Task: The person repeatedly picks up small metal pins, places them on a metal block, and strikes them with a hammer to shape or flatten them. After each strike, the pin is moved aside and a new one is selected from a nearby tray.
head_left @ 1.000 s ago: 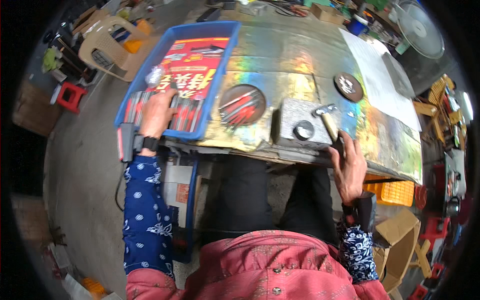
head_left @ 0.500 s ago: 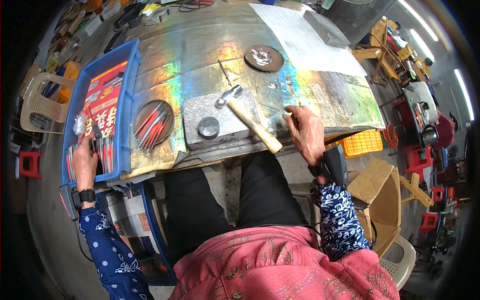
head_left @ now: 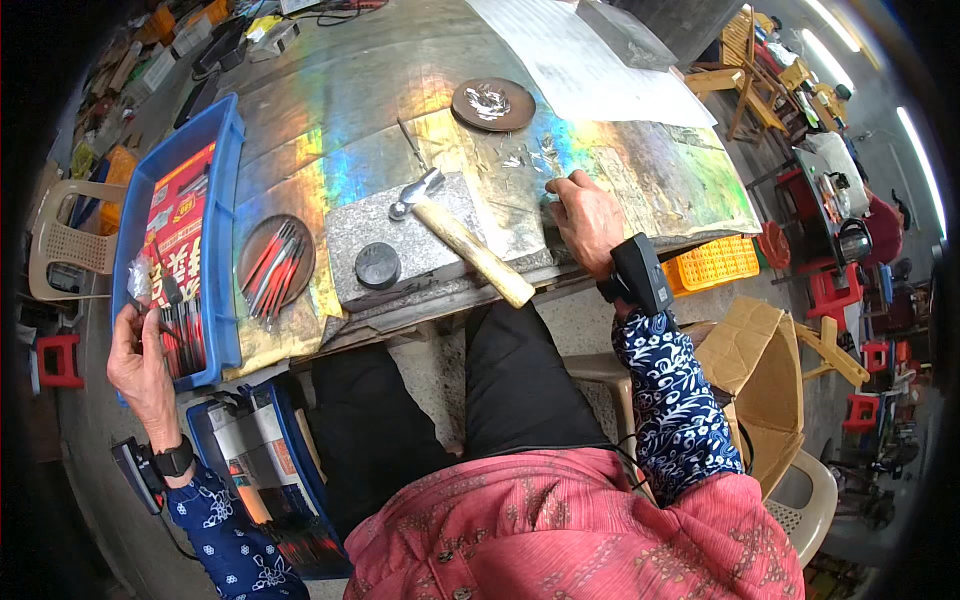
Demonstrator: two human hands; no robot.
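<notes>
At the near-left corner of the blue tray (head_left: 233, 180), my left hand (head_left: 142, 365) is open, thumb and forefinger apart. Its fingertips are at the rim beside a row of slim red-and-black tools (head_left: 185, 335); I see nothing held. My right hand (head_left: 592, 225) rests at the table's near edge with its fingers curled in. Whatever lies between its thumb and forefinger is too small to make out. Left of it, a wooden-handled hammer (head_left: 465, 240) lies across a grey stone block (head_left: 350, 230). A round black piece (head_left: 378, 266) also sits on the block.
A brown dish (head_left: 254, 240) holds more slim red-and-grey tools. Small white pieces lie in another dish (head_left: 515, 103) and loose near it. A thin metal rod (head_left: 412, 143) lies behind the block. White paper (head_left: 560, 75) covers the far right. An open cardboard box (head_left: 745, 350) stands right of my legs.
My left hand has drawn back from inside the blue tray to its near rim, and its fingers have spread. My right hand stays by the table edge. The whole view has shifted slightly.
</notes>
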